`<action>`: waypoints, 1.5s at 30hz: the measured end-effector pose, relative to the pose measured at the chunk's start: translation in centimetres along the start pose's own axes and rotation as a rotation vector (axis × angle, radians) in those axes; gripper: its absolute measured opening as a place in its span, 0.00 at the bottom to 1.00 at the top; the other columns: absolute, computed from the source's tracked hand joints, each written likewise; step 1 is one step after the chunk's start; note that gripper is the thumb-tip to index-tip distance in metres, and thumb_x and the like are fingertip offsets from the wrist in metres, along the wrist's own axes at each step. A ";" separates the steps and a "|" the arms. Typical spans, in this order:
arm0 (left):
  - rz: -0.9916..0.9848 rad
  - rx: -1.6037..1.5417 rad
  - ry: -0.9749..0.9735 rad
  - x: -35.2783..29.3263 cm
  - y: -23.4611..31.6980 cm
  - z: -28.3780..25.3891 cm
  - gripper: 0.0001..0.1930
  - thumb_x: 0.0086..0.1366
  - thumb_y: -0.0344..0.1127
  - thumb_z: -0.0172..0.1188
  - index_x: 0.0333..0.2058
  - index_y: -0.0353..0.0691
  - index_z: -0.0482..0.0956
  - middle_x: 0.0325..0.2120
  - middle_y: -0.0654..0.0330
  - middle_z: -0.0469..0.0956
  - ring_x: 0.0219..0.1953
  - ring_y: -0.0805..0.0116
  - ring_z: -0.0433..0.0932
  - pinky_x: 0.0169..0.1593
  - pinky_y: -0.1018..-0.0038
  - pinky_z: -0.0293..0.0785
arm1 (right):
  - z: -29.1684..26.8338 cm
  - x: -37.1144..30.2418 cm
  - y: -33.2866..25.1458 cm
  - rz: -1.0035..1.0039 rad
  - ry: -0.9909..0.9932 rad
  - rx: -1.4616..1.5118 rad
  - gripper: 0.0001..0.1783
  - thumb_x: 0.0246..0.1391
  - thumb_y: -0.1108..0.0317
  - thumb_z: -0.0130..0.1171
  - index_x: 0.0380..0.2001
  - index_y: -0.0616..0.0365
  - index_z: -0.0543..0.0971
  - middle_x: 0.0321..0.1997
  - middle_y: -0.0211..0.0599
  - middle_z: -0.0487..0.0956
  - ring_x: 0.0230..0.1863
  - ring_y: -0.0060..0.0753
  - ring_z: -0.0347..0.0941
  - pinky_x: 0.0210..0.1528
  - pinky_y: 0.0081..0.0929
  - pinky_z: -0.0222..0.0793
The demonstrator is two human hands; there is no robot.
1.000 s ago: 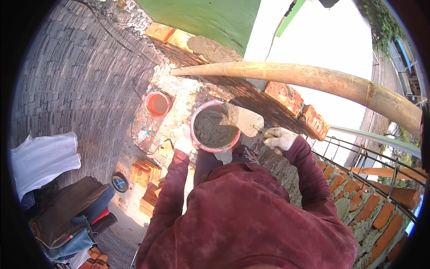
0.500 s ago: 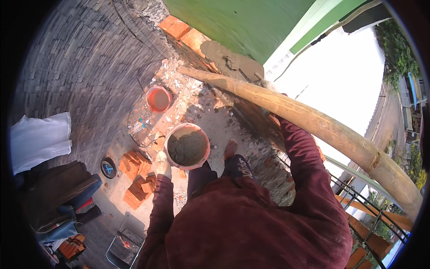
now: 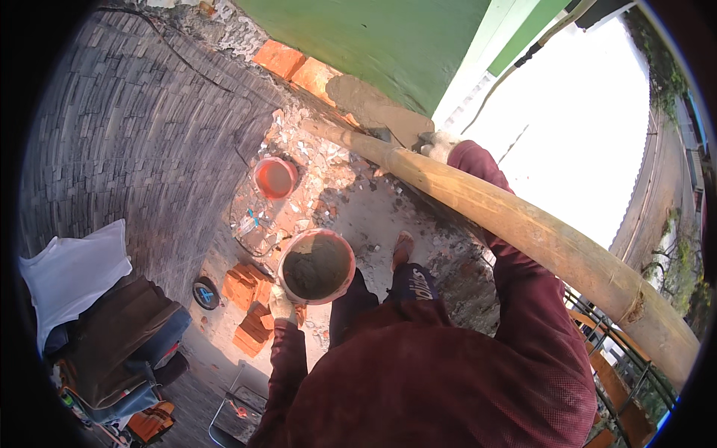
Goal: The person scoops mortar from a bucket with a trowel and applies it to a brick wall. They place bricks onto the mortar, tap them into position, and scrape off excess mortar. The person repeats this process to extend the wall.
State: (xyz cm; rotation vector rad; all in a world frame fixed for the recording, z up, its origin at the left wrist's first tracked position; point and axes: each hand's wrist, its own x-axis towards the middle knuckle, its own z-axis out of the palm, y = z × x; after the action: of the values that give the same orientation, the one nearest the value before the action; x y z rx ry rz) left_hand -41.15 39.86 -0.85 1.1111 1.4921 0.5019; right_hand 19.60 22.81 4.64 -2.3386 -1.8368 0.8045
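Left hand (image 3: 281, 305) touching the bucket (image 3: 345, 270) at its lower-left side; bucket lies up and right of those fingers, whether pinched I cannot tell. Round, no long axis, mouth facing up, in front of my legs (image 3: 352, 300). Right hand (image 3: 441, 145) nearer the mortar bed (image 3: 366, 101), which lies up-left of its fingers; long axis slants down-right from two orange bricks (image 3: 312, 77), lower end pointing toward me; right fingers too unclear, spread or pinching, cannot tell
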 end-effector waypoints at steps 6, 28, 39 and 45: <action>-0.136 -0.010 -0.122 -1.4 3.4 3.2 0.25 0.76 0.55 0.44 0.54 0.39 0.73 0.50 0.52 0.79 0.46 0.60 0.83 0.41 0.66 0.85 | 11.1 -8.8 -6.1 0.425 0.646 0.698 0.22 0.61 0.55 0.53 0.53 0.55 0.80 0.54 0.50 0.80 0.56 0.56 0.76 0.57 0.49 0.71; -0.193 0.185 -0.303 -0.4 3.4 7.1 0.28 0.77 0.56 0.43 0.56 0.33 0.70 0.52 0.51 0.76 0.51 0.59 0.79 0.49 0.65 0.81 | 21.6 -9.0 -13.2 0.739 0.582 0.616 0.24 0.55 0.61 0.60 0.53 0.60 0.77 0.48 0.57 0.81 0.53 0.60 0.77 0.55 0.47 0.73; -0.133 0.268 -0.265 4.3 -3.4 10.2 0.26 0.78 0.52 0.43 0.46 0.32 0.81 0.41 0.59 0.84 0.40 0.72 0.80 0.46 0.72 0.77 | 18.1 -18.8 -17.0 0.847 0.322 0.593 0.22 0.52 0.63 0.64 0.48 0.61 0.76 0.43 0.56 0.80 0.49 0.60 0.77 0.48 0.47 0.73; -0.004 0.549 -0.286 14.3 -15.7 13.9 0.28 0.76 0.55 0.49 0.53 0.32 0.78 0.43 0.57 0.82 0.45 0.68 0.78 0.52 0.70 0.73 | 27.8 -14.5 -20.4 0.791 0.156 0.926 0.17 0.54 0.65 0.62 0.43 0.63 0.74 0.24 0.42 0.76 0.23 0.43 0.75 0.28 0.37 0.73</action>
State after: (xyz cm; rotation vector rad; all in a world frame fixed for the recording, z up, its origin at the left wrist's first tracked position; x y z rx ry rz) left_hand -32.49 40.99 -24.62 1.5293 1.4090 -0.0861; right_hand -12.79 7.99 -6.86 -2.2478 -0.2391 1.1358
